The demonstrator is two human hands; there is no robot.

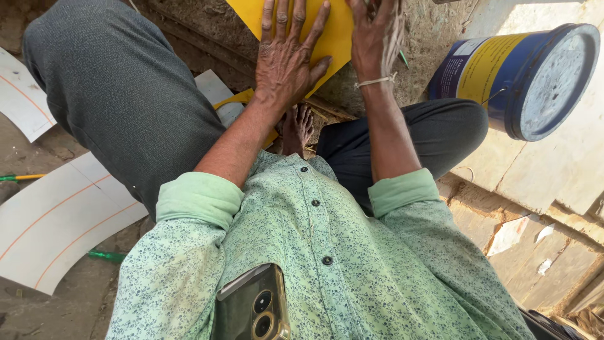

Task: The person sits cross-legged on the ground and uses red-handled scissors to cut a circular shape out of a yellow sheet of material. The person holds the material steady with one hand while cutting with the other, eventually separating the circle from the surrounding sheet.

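Note:
My left hand [286, 60] lies flat, fingers spread, on a yellow sheet [336, 38] at the top of the view, pressing it onto the rough ground. My right hand [376, 38], with a white thread around its wrist, is curled at the sheet's right edge. It seems to grip a thin green pen [402, 59], of which only the tip shows beside the hand. A smaller piece of yellow sheet [236, 99] lies under my left forearm. My bare foot [297, 129] rests just below the sheet, between my knees.
A blue and yellow bucket [522, 79] lies on its side on a pale stone slab [560, 170] at the right. White curved sheets with orange lines [60, 220] lie on the left. Two green pens [106, 255] [12, 178] lie nearby. A phone [255, 305] sits in my shirt pocket.

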